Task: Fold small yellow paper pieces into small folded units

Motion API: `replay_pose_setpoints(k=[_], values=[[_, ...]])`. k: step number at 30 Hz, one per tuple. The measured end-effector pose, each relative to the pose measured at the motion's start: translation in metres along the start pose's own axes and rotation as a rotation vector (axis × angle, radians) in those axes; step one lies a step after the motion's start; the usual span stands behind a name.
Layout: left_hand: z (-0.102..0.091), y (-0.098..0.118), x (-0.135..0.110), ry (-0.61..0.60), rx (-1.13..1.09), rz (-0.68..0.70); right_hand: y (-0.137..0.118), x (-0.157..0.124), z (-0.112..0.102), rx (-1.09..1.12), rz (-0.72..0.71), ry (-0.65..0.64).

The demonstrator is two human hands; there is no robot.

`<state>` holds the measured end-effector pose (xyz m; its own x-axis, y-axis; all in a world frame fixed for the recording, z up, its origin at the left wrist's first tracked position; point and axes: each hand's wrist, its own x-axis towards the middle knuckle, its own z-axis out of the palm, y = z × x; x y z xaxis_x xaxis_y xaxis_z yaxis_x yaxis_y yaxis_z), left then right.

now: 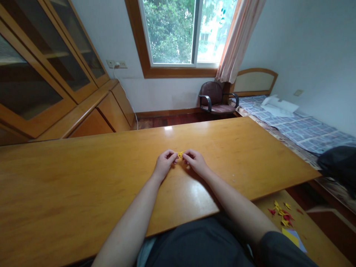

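Note:
Between my two hands is a small yellow folded-paper piece [180, 154], held just above the wooden table [97, 178]. My left hand [166, 162] pinches its left side with thumb and fingertips. On the other side, my right hand [195, 161] grips it between thumb and index finger. The fingertips cover much of the piece, so its exact folded shape is hard to make out.
Several yellow and red folded-paper pieces [283, 214] lie on a lower wooden surface at the right, beside yellow paper sheets [290, 236]. A bed [300, 129], an armchair [213, 98] and a glass-door cabinet [55, 66] stand around the table.

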<state>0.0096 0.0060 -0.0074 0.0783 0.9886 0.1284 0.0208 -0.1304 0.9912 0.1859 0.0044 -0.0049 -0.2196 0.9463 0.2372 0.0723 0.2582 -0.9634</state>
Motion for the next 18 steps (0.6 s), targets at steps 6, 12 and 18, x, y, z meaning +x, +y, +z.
replay_pose_setpoints(k=[6,12,18], values=[[0.0003,0.0005,-0.0004,0.011,-0.051,-0.024,0.0002,0.0,-0.0006,0.048,0.028,0.003],[0.0009,-0.0015,0.0006,0.02,-0.092,-0.051,0.0013,0.0002,-0.0016,0.055,0.036,0.005],[0.0015,-0.0031,0.001,0.029,-0.124,-0.071,0.0003,0.0001,-0.0013,0.076,0.054,0.017]])
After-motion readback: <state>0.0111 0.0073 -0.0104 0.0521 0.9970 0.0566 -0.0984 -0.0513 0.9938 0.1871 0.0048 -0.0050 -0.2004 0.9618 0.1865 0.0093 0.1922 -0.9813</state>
